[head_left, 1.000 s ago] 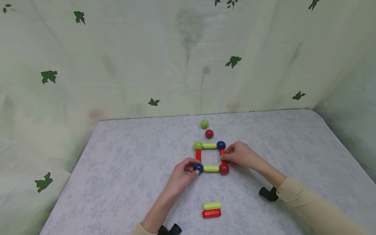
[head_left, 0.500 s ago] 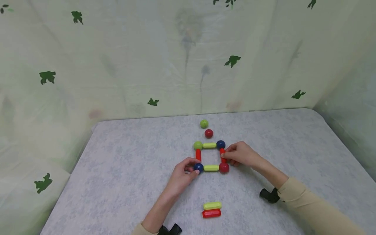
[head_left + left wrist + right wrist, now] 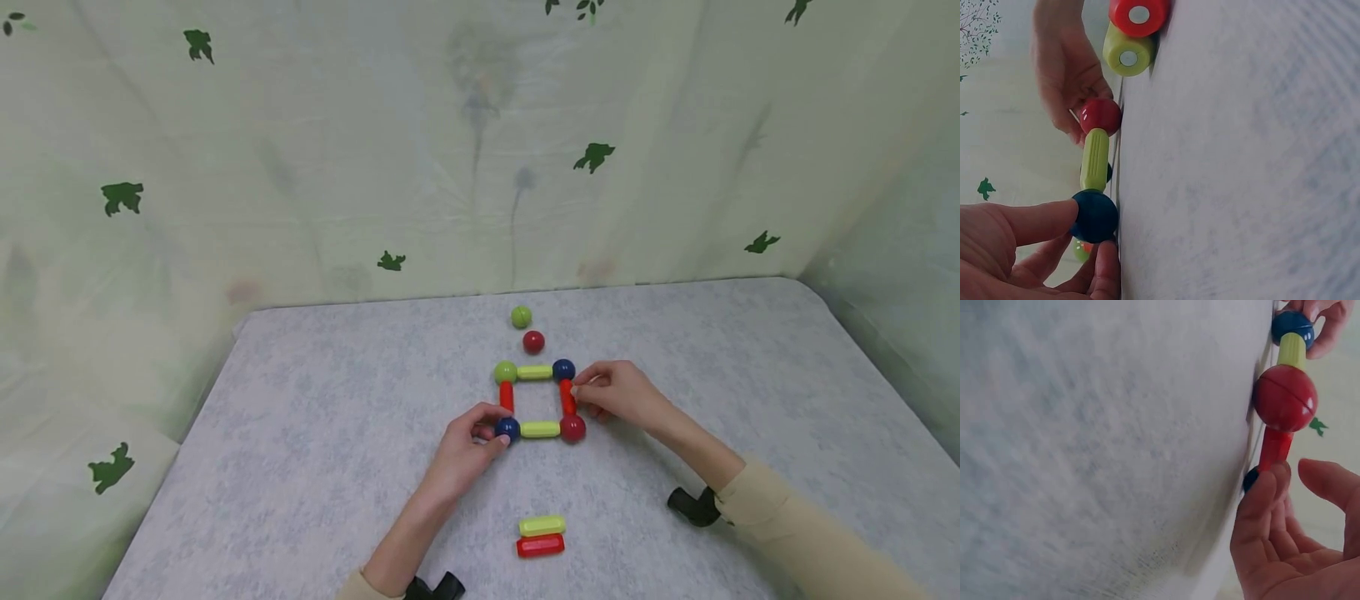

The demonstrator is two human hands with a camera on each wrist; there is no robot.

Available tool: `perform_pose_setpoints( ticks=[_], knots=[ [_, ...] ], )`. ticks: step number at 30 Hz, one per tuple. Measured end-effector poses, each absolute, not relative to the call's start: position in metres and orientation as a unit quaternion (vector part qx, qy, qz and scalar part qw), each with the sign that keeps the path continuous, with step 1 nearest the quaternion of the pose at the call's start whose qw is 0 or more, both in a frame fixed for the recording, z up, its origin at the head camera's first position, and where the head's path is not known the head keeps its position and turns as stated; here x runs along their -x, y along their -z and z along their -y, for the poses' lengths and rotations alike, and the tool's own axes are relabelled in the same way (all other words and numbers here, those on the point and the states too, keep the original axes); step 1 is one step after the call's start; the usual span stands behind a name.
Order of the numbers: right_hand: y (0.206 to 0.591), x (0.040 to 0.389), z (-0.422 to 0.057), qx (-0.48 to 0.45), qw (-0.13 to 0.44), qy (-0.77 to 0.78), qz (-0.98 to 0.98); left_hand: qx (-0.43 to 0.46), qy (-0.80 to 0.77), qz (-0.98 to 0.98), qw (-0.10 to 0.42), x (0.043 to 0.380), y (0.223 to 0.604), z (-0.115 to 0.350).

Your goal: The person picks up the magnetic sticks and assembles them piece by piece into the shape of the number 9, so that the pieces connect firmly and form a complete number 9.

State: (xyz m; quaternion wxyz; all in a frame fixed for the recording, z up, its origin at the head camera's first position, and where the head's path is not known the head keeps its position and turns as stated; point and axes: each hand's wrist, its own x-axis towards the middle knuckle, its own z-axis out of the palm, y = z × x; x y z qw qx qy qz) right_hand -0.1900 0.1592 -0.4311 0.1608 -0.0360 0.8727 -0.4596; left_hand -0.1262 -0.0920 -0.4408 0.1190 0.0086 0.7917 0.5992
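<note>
On the table lies a square of magnetic rods and balls. My left hand (image 3: 465, 446) pinches the dark blue ball (image 3: 1096, 216) at its near left corner between thumb and fingers. At the right side, my right hand (image 3: 624, 393) has its fingertips against the red rod (image 3: 1275, 447), while the thumb stands off it in the right wrist view. That rod joins a red ball (image 3: 573, 428) to another blue ball (image 3: 564, 370). Yellow-green rods (image 3: 540, 429) form the near and far sides. A second red rod (image 3: 507, 398) runs up the left to a green ball (image 3: 506, 372).
Beyond the square sit a loose red ball (image 3: 533, 342) and a loose green ball (image 3: 521, 317). Nearer me, a yellow-green rod (image 3: 542, 525) and a red rod (image 3: 540, 546) lie side by side. A patterned cloth (image 3: 337, 167) hangs behind the table (image 3: 315, 433).
My right hand has shifted slightly right, and its thumb has come off the right red rod. The left hand stays on the blue ball.
</note>
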Motion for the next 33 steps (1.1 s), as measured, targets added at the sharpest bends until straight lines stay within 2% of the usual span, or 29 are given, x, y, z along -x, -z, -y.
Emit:
perform_pose_setpoints(
  ticks=[4,8,15,24,33],
  knots=[
    [0.424,0.175,-0.161,0.066,0.127,0.468,-0.872,-0.01,-0.601,-0.791,0.118,0.126,0.44,0.092],
    [0.42,0.156,-0.162,0.119,0.125,0.484,-0.858,-0.012,-0.604,-0.788,0.118,0.125,0.44,0.091],
    [0.422,0.128,-0.156,0.218,0.205,0.48,-0.825,-0.012,-0.604,-0.788,0.121,0.126,0.442,0.092],
    [0.431,0.108,-0.139,0.282,0.312,0.455,-0.785,-0.016,-0.606,-0.786,0.121,0.128,0.445,0.093],
    [0.433,0.101,-0.124,0.303,0.315,0.388,-0.811,-0.02,-0.604,-0.788,0.113,0.128,0.444,0.093]
  ],
)
